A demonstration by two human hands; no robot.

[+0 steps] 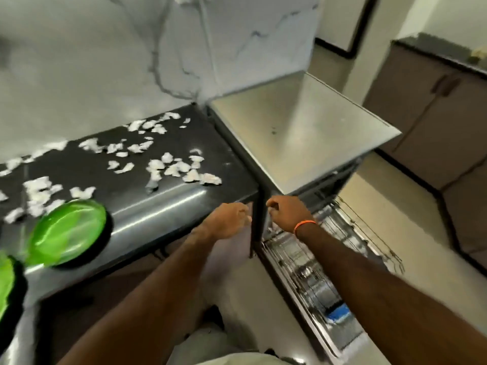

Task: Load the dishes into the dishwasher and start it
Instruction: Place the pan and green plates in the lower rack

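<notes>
A green plate (69, 234) lies on the black countertop (163, 196) near its front edge at the left, and a second green plate (5, 280) shows at the frame's left border. The dishwasher (303, 133) stands to the right of the counter with a steel top. Its door is down and a wire rack (340, 248) with blurred metal items is pulled out. My left hand (229, 219) hovers at the counter's right corner, fingers loosely curled, holding nothing. My right hand (287, 213), with an orange wristband, hovers just above the rack's near-left end, also loosely curled around nothing.
Several white paper scraps (174, 167) litter the countertop. A marble-look wall (131, 54) rises behind it. Brown cabinets (434, 114) with a dark top stand at the right across a strip of light floor (395, 219). Something blue (338, 313) lies low inside the dishwasher.
</notes>
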